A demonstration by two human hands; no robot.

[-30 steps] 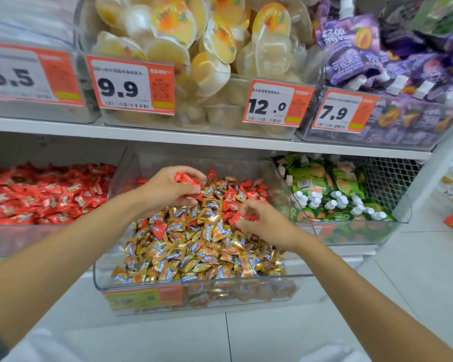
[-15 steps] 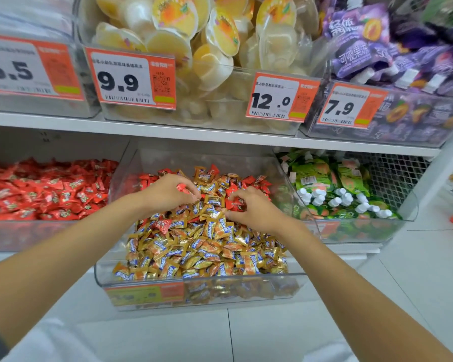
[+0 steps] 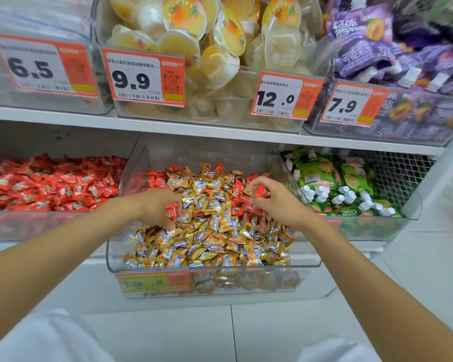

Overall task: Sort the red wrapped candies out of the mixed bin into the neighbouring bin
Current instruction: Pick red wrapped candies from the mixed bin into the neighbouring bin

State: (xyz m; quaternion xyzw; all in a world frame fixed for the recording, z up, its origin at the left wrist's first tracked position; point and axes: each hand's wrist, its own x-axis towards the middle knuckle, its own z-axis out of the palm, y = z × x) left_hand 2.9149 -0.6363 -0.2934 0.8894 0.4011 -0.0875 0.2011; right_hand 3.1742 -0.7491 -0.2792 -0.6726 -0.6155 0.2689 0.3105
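Head view: both bare hands reach into the clear plastic mixed bin [image 3: 131, 259] on the lower shelf, which holds a heap of gold-and-blue wrapped candies [image 3: 215, 239] with red wrapped candies [image 3: 237, 190] scattered among them, mostly toward the back of the heap.

Left hand [image 3: 158, 207]: positioned over the left-centre of the heap, fingers curled downward and grasping one red wrapped candy [image 3: 171, 211] between the fingertips. The fingertips touch the top layer of the heap.

Right hand [image 3: 277, 202]: positioned over the right rear part of the heap, fingers bent, pinching a second red wrapped candy [image 3: 260, 191] between thumb and forefinger. It is just beside a cluster of further red pieces.

Neighbouring bin [image 3: 37, 226]: a clear plastic bin directly to the left of the mixed bin, on the same shelf, filled with red wrapped candies only. Its near wall touches or almost touches the mixed bin's left wall; which cannot be told.

Right of the mixed bin stands a clear bin of green spouted pouches [image 3: 332, 184]. The white upper shelf [image 3: 168, 126] carries bins of yellow jelly cups [image 3: 215, 48] and purple pouches [image 3: 377, 43], each fronted by orange-and-white price labels [image 3: 143, 77].
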